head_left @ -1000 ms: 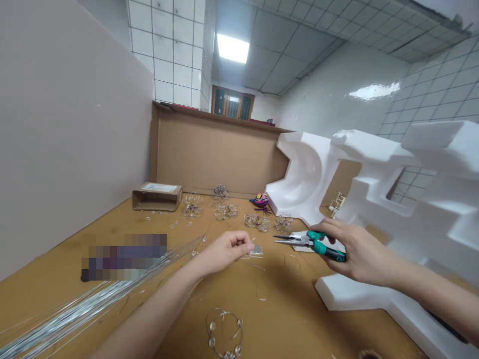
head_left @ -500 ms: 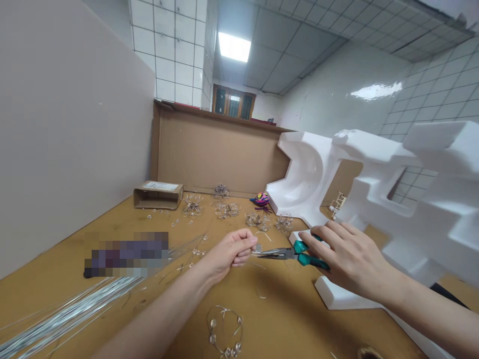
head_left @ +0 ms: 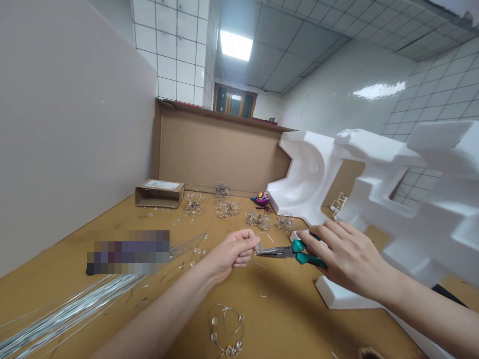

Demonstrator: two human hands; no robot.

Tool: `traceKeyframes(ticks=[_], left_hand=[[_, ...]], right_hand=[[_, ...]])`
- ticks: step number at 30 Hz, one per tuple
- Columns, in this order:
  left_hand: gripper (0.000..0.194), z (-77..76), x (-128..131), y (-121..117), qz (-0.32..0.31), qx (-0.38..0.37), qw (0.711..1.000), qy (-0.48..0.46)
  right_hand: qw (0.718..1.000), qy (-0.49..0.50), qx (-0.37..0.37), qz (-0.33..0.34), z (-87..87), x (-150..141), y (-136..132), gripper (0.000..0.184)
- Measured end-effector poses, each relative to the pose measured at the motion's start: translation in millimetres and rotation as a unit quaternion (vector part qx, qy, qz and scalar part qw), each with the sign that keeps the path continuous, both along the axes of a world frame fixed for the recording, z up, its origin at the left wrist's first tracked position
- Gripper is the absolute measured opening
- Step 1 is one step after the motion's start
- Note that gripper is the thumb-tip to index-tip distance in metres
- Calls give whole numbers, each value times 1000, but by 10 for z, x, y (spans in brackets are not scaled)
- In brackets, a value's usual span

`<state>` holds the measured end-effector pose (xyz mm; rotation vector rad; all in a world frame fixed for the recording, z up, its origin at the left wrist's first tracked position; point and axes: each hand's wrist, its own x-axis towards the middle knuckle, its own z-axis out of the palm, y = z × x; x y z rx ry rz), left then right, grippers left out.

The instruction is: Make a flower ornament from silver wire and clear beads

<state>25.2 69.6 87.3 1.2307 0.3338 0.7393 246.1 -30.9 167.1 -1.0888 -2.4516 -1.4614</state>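
Near the middle, my left hand is closed in a pinch on a thin wire with a clear bead at the fingertips. My right hand wraps round the green handles of needle-nose pliers. Their tips point left and meet the wire beside my left fingertips; the exact contact is too small to make out. Below, a loose ring of wire with clear beads lies on the brown surface.
Several beaded wire pieces stand toward the back, by a colourful ball-like object. An open cardboard box sits back left. A bundle of wires lies at left, near a blurred-out object. White foam packaging rises at right.
The view has shifted very slightly. The pliers' handles and jaws look a little closer together, with the tips still at my left fingertips. My left hand keeps its pinch.
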Motion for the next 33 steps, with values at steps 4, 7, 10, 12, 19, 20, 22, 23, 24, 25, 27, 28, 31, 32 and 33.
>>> traceKeyframes(ticks=[4, 7, 10, 12, 19, 20, 22, 23, 24, 25, 27, 28, 31, 32, 33], left_hand=[[25, -4, 8, -5, -5, -8, 1000, 1], [25, -9, 11, -12, -6, -21, 1000, 4], [25, -11, 13, -12, -9, -29, 1000, 4], [25, -10, 14, -11, -12, -30, 999, 4], [25, 17, 11, -38, -20, -41, 999, 4], [25, 21, 11, -43, -22, -43, 999, 3], [25, 25, 10, -49, -28, -47, 999, 3], [25, 24, 9, -50, -31, -48, 998, 3], [25, 22, 10, -51, -34, -49, 998, 3], [25, 18, 10, -51, -37, -50, 998, 3], [26, 5, 13, -48, -38, -53, 998, 1], [26, -3, 16, -46, -38, -54, 998, 1], [26, -27, 28, -40, -30, -50, 998, 0], [26, -32, 34, -38, -22, -43, 999, 2], [27, -35, 41, -37, -11, -32, 999, 3]], right_hand=[[1000, 3, -4, 1, -5, -6, -13, 27], [1000, 8, -1, 3, -8, -15, -25, 26], [1000, 6, 1, 7, -13, -17, -27, 26], [1000, 4, -1, 9, -18, -13, -23, 26], [1000, 3, -10, 2, -34, 13, -14, 26], [1000, 2, -11, 1, -36, 18, -16, 27], [1000, 1, -9, 6, -41, 30, -18, 27], [1000, 2, -8, 9, -43, 36, -18, 27], [1000, 2, -8, 12, -45, 41, -16, 27], [1000, 1, -10, 14, -47, 47, -12, 27], [1000, 0, -17, 14, -53, 53, 0, 27], [1000, 2, -20, 12, -57, 54, 8, 27], [999, 31, -35, 13, -76, 39, 28, 23], [998, 46, -45, 13, -82, 29, 30, 21], [996, 61, -59, 10, -88, 18, 28, 20]])
